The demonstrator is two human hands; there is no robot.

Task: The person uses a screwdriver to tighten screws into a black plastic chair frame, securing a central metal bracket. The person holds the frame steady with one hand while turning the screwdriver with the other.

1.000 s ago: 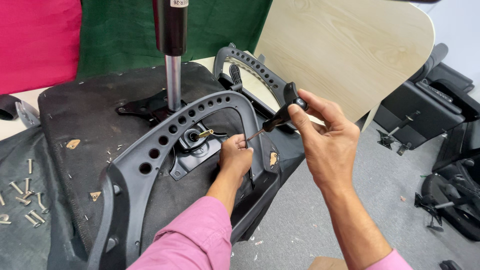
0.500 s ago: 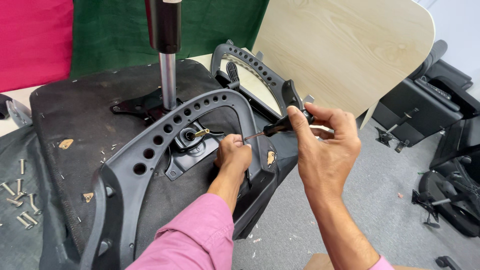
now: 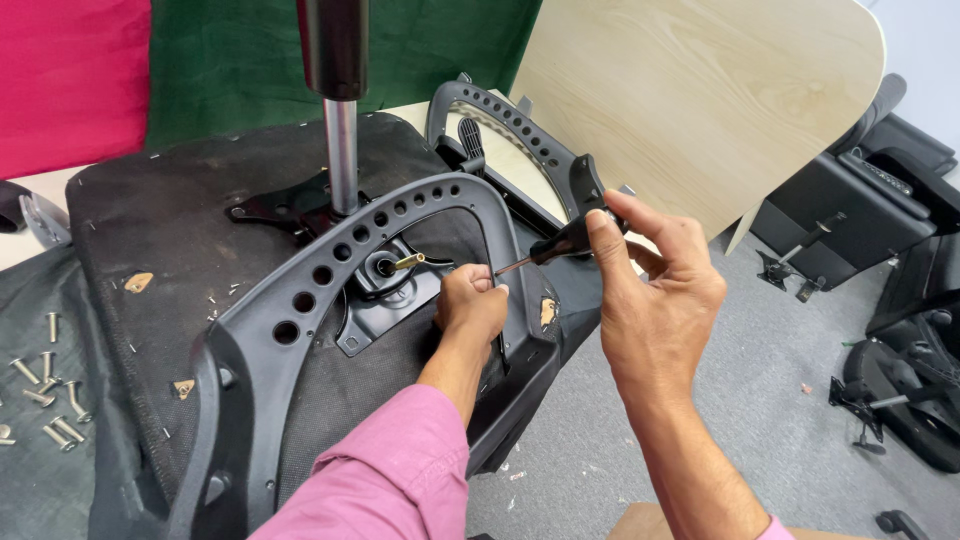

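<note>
My right hand [image 3: 655, 300] grips the screwdriver [image 3: 560, 245]; my left hand [image 3: 472, 310] pinches its tip by the armrest [image 3: 330, 275]. Screws [image 3: 45, 385] at 9 o'clock lie unused.

Background: loose silver metal bolts [image 3: 45, 385] at left; red fabric panel [image 3: 70, 80] beside green fabric panel [image 3: 240, 70]; pale wooden board [image 3: 700, 100] leaning behind; black chair parts [image 3: 900, 330] on grey floor [image 3: 740, 440].

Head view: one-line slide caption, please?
Right hand aims a screwdriver at the armrest of an upturned chair seat; left hand steadies it.
</note>
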